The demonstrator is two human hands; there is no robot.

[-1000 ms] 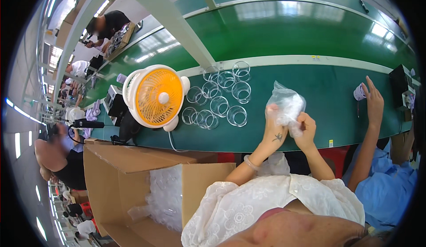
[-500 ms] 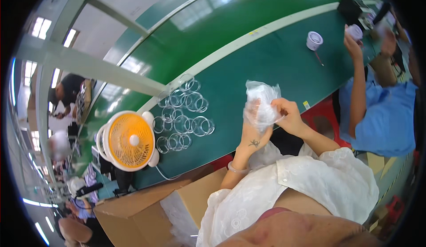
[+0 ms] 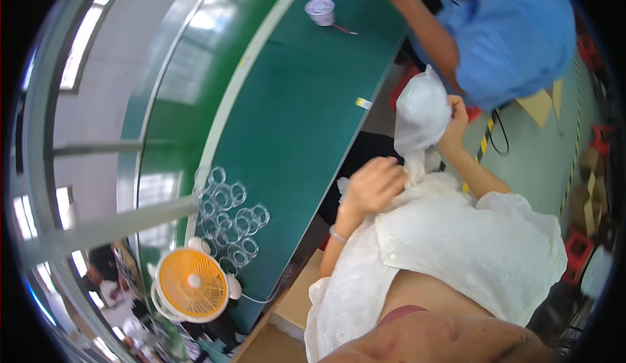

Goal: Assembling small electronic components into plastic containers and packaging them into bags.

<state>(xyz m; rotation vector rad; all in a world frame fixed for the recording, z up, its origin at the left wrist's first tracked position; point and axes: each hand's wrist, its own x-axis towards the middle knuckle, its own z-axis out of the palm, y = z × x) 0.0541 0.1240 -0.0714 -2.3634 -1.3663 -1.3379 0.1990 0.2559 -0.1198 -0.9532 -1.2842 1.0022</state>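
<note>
A translucent white plastic bag (image 3: 420, 112) with something pale and rounded inside is held up beyond the table's edge. My right hand (image 3: 454, 125) grips it from the right side, fingers bent against the plastic. Below and to the left, my left hand (image 3: 375, 184) hovers near the bag's narrow lower end, back of the hand up. Its fingers are loosely stretched, slightly blurred and not round the bag. What exactly is in the bag cannot be made out.
Several clear plastic rings (image 3: 225, 216) lie on the green table (image 3: 293, 115) beside an orange and white fan (image 3: 192, 283). A white cup (image 3: 320, 12) stands farther off. A co-worker in a blue shirt (image 3: 508, 37) sits close on the right. An open cardboard box (image 3: 297, 298) is below.
The view has swung to the right. The bag has moved from over the table to beyond its edge, with my right hand on it. My left hand has let go of it.
</note>
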